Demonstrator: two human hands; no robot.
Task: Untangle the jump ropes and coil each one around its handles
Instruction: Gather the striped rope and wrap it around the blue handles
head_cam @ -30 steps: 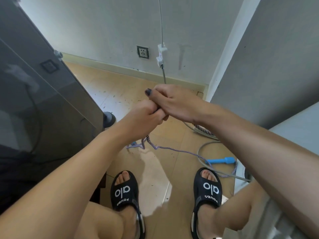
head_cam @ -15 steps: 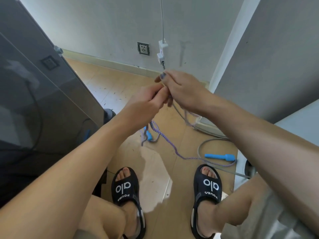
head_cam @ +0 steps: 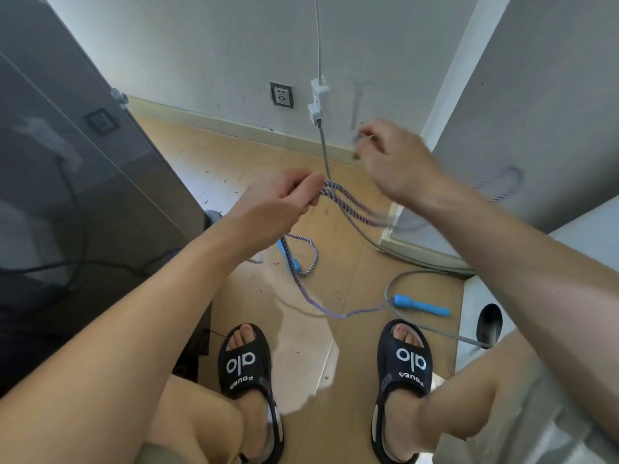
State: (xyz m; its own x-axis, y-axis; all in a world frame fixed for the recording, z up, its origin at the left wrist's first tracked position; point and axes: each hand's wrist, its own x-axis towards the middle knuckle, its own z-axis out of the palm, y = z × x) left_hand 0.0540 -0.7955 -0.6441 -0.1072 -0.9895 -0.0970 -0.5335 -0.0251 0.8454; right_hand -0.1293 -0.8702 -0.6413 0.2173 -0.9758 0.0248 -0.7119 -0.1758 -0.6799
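Purple-and-white braided jump rope (head_cam: pixel 338 199) pinched in the fingers (head_cam: pixel 310 185) of the left hand (head_cam: pixel 278 205), several strands fanning out from that pinch toward the right and blurring under the right wrist. Below the left fingers, one strand dropping to the floor (head_cam: pixel 351 262), looping beside a blue handle (head_cam: pixel 289 257) that lies partly under the rope, then trailing on to a second blue handle (head_cam: pixel 422 305) lying far below the right hand, near the right sandal (head_cam: pixel 405 360). Right hand (head_cam: pixel 395 162) raised up and away from the left fingers, its fingertips (head_cam: pixel 363 135) curled together and apparently nipping a blurred bit of rope; too smeared to be sure.

A second ago, both hands locked together over one knot; half a second ago, still touching but lifted. Now pulled well apart, with free strands stretched between them. Probably a tangle giving way, a length drawn clear. Coiling not yet begun: both handles on the floor, rope loose and looped.

Further out from the fingers: a grey cable (head_cam: pixel 323 152) hanging from a white plug adapter (head_cam: pixel 317 98) on the wall, passing just behind the rope at the left fingertips and curving across the floor past the second handle. Easy to snag with the rope. Beyond that, a wall socket (head_cam: pixel 282 94), a dark glossy cabinet (head_cam: pixel 83 195) off to the left.
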